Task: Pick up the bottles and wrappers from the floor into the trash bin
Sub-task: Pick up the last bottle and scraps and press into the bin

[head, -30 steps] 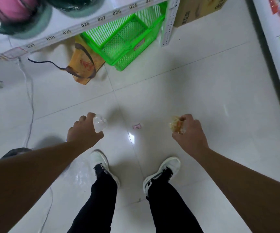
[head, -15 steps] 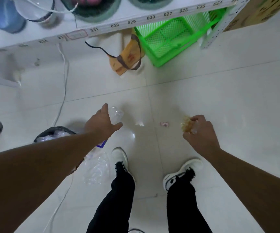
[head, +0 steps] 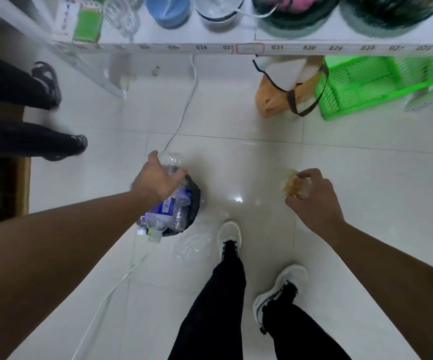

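My left hand grips a clear plastic bottle and hovers directly over the black trash bin, which holds several crushed clear bottles, one with a blue label. My right hand is closed on a crumpled orange-and-clear wrapper, held to the right of the bin above the white tiled floor. A clear plastic bag or liner lies on the floor by the bin, next to my left shoe.
A white shelf edge with number tags runs across the top. Under it stand a green crate and an orange bag. A white cable trails past the bin. Another person's legs and shoes stand at left.
The view has swung left, bringing the bin under my left hand. My left hand with the bottle now sits over the bin. My right hand still holds the wrapper.
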{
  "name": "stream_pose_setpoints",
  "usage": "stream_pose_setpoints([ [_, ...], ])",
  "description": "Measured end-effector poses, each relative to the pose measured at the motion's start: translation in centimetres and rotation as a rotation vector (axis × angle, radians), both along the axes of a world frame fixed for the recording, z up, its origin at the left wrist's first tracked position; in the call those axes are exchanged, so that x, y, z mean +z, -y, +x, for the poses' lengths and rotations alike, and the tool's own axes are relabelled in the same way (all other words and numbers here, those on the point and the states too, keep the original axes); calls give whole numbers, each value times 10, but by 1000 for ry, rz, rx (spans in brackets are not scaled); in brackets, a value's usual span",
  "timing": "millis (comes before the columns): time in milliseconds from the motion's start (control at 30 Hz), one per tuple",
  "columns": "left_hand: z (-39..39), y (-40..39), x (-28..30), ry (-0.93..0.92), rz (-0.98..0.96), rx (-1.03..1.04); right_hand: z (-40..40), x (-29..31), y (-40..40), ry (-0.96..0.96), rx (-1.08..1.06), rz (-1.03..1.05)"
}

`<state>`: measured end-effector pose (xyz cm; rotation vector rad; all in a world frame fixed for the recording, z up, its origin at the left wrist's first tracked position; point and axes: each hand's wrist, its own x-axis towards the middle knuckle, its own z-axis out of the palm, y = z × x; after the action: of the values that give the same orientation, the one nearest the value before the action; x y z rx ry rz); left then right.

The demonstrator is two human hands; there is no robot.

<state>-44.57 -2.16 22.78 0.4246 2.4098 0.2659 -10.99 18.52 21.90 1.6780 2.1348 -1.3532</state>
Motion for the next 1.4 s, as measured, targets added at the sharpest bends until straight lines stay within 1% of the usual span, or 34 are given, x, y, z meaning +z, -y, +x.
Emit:
stream_pose_setpoints([
  [100, 2, 45, 11, -5, -21, 124, -10, -1, 18, -15, 94, 13],
  [267, 35, 111, 21, 0, -28, 354, 1, -2, 48, -33, 206, -24],
  [433, 65, 162, 15, -15, -47, 461, 23, 5, 64, -10, 273, -43],
  [533, 76, 185, 16, 2, -47, 480, 30, 4, 70, 24, 296, -42],
  [633, 69, 199, 19, 10, -54, 452, 22, 1, 77, 32, 285, -49],
  [767, 37, 200, 15, 2, -49, 437, 1, -8, 92, 29, 308, -47],
  [867, 11, 194, 1, 13, 7, 397, -17, -12, 107, 31, 316, -69],
  [1000, -23, 180, -30, 94, 80, 328, -52, -14, 136, 19, 285, -98],
  [1133, -54, 158, -78, 151, 131, 216, -92, -33, 171, -7, 238, -92],
  [1233, -63, 150, -105, 204, 92, 63, -121, -48, 197, 2, 186, -85],
  [1300, -63, 149, -113, 197, 79, 12, -133, -53, 214, 10, 140, -88],
  [1400, -64, 160, -109, 213, 120, -35, -146, -49, 239, 11, 116, -95],
])
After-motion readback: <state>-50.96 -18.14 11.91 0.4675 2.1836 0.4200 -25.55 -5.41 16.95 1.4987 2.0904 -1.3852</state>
